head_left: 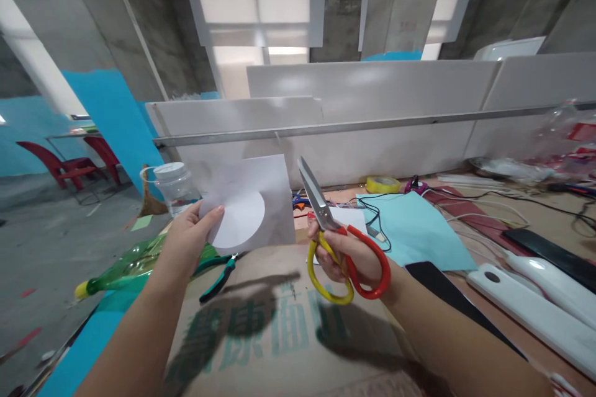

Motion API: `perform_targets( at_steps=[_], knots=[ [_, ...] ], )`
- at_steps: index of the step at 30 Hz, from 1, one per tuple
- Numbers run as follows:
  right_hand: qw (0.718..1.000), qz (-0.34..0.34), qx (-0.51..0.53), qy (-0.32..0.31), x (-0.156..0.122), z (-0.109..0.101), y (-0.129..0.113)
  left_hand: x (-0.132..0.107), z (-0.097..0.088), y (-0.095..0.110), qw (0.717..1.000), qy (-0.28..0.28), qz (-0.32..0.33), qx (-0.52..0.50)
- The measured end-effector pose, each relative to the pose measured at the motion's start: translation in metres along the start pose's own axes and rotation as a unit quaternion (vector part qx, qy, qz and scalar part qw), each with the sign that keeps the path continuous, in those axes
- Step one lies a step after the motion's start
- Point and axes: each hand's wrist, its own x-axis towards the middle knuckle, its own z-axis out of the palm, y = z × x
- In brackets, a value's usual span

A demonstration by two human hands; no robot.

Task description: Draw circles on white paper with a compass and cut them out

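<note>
My left hand [198, 226] pinches white paper [272, 198] at its left edge, thumb in front. A bright round piece of paper [242, 220] shows against the greyer sheet; I cannot tell whether the two are joined. My right hand [347, 254] grips a pair of scissors [316, 195] with one red and one yellow handle loop. The blades point up and lie close together, apart from the paper. Below both hands lies a brown sack [261, 360] with green printed characters. Green-handled pliers [221, 279] rest on it, under the left hand.
On the left are a green plastic bottle [116, 276] with a yellow cap and a clear jar [174, 186] with a white lid. To the right lie light blue paper [419, 229], cables, a black phone-like slab [447, 294] and a white power strip [526, 316]. Yellow tape [382, 184] sits behind.
</note>
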Motion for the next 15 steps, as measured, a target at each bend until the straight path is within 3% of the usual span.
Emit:
perform_targets(
  at_steps=[5, 9, 15],
  knots=[
    [0.991, -0.049, -0.086, -0.088, -0.008, 0.003, 0.005, -0.007, 0.003, 0.009, 1.0, -0.007, 0.003, 0.0],
    [0.989, -0.04, -0.064, -0.13, -0.008, 0.005, 0.009, -0.009, 0.001, 0.011, 1.0, -0.004, 0.012, 0.001],
    [0.983, -0.057, -0.105, -0.138, -0.005, 0.005, 0.006, -0.016, 0.002, 0.021, 0.99, 0.086, 0.082, -0.07]
  ],
)
